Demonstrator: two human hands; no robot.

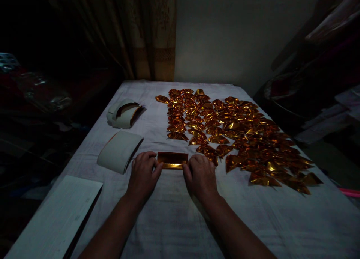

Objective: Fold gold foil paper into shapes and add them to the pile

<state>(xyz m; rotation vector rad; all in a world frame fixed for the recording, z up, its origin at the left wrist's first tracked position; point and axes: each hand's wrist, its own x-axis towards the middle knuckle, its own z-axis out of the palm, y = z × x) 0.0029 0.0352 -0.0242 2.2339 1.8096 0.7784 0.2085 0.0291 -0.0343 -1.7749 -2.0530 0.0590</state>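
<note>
On the cloth-covered table (pixel 174 221) before us, our 2 hands press a gold foil strip (pixel 172 160) flat, lying crosswise between them. Our left hand (pixel 143 173) pinches the strip's left end with thumb and fingertips, and our right hand (pixel 200 173) rests knuckles-up on its right end, fingers curled over the edge; neither hand is clenched, and both are in contact with the foil. Just beyond and to the right spreads a field of folded gold pieces (pixel 239 135), the nearest of them close to our right knuckles. To the left lie a curved stack of white-backed sheets (pixel 119 151) near our left hand, a smaller curled stack (pixel 123 113) farther back, and a flat white paper pad (pixel 59 217) at the near left corner. We judge that the foil, thin and slick, could crease crookedly or tear if our 2 hands pull unevenly, and a sideways sweep of the right hand could scatter the nearest folded pieces. Dim light makes the strip's edges hard to read. Open room lies toward us, where the cloth is bare between our forearms; the table's right edge sits close behind the gold field.
</note>
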